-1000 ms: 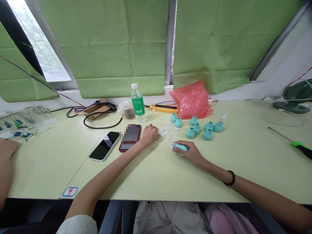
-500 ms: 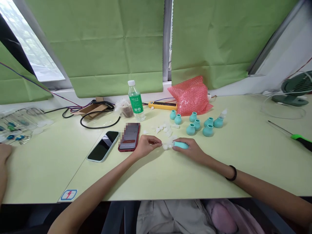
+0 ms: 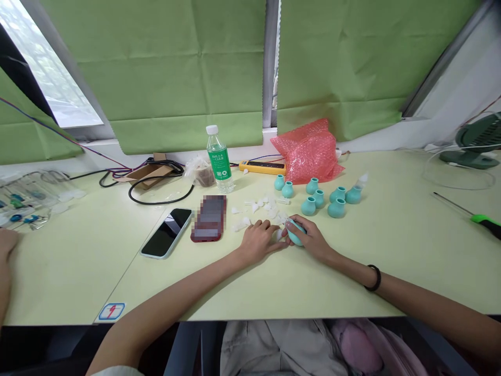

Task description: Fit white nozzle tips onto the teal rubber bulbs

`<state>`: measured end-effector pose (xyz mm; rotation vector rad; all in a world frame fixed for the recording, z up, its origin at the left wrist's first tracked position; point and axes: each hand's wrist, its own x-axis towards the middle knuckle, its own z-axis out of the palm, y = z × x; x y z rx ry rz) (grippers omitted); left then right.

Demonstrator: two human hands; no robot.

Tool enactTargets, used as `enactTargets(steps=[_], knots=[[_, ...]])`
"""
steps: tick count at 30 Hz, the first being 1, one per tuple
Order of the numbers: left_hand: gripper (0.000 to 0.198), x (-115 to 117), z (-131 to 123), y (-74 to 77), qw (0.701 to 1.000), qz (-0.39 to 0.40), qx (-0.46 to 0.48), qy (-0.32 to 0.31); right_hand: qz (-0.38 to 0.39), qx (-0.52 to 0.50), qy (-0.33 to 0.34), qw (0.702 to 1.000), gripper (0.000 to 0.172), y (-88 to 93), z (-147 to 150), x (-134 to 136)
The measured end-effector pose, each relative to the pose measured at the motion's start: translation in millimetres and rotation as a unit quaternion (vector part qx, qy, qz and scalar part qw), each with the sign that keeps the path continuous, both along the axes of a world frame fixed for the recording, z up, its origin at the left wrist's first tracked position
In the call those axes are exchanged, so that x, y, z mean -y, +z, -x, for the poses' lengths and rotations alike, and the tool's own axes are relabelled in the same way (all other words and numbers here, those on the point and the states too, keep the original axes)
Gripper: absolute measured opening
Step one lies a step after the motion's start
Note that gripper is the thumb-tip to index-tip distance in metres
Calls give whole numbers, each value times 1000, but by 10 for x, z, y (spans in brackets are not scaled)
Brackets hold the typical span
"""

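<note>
My right hand (image 3: 311, 239) is wrapped around a teal rubber bulb (image 3: 294, 231) that rests on the pale green table (image 3: 274, 277). My left hand (image 3: 259, 241) is closed with its fingertips pressed against the bulb's open end, pinching a small white piece that I can barely see. Several small white plastic pieces (image 3: 261, 208) lie scattered just behind both hands. Farther back, several more teal bulbs (image 3: 319, 198) stand upright in a loose group.
A dark phone (image 3: 167, 239) and a red-cased phone (image 3: 210, 224) lie to the left. A green-labelled water bottle (image 3: 219, 159), pink bubble wrap (image 3: 309, 151), a yellow power strip (image 3: 262, 167) and black cables (image 3: 156, 180) line the back. A green-handled screwdriver (image 3: 475, 216) lies right. Another person's hand (image 3: 6, 245) rests far left.
My left hand has moved from the pile of white pieces back to the bulb's mouth with a piece pinched. My right hand has turned the bulb toward it.
</note>
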<state>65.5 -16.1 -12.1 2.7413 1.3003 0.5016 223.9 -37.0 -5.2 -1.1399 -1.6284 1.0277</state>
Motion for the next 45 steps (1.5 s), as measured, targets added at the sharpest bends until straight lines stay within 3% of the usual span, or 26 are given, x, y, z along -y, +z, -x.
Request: enactTargets(steps=[3, 6, 10, 13, 20, 30, 34, 37, 42, 45], knots=[[29, -34, -10, -16, 998, 23, 55, -5, -22, 1, -5, 1000, 25, 9, -10, -5], [26, -24, 84, -4, 979, 83, 187, -14, -45, 32, -20, 998, 27, 3, -22, -14], [34, 15, 217, 39, 903, 205, 377, 25, -91, 99, -39, 990, 28, 2, -33, 0], [31, 6, 257, 69, 851, 270, 450, 26, -140, 124, -50, 981, 27, 24, -52, 15], [35, -75, 317, 111, 776, 438, 454, -23, -212, 167, -19, 963, 23, 49, -95, 8], [39, -59, 299, 91, 712, 502, 491, -3, -270, 243, -18, 931, 24, -53, -92, 43], [41, -32, 301, 113, 708, 511, 487, 1, -292, 271, -7, 917, 25, -85, -104, 63], [40, -16, 323, 144, 722, 509, 469, -15, -300, 264, 6, 917, 23, -63, -115, 78], [35, -4, 359, 175, 764, 482, 425, -52, -241, 235, 54, 940, 21, 38, -116, 75], [35, -2, 366, 185, 772, 478, 415, -61, -200, 215, 51, 954, 24, 79, -115, 56]])
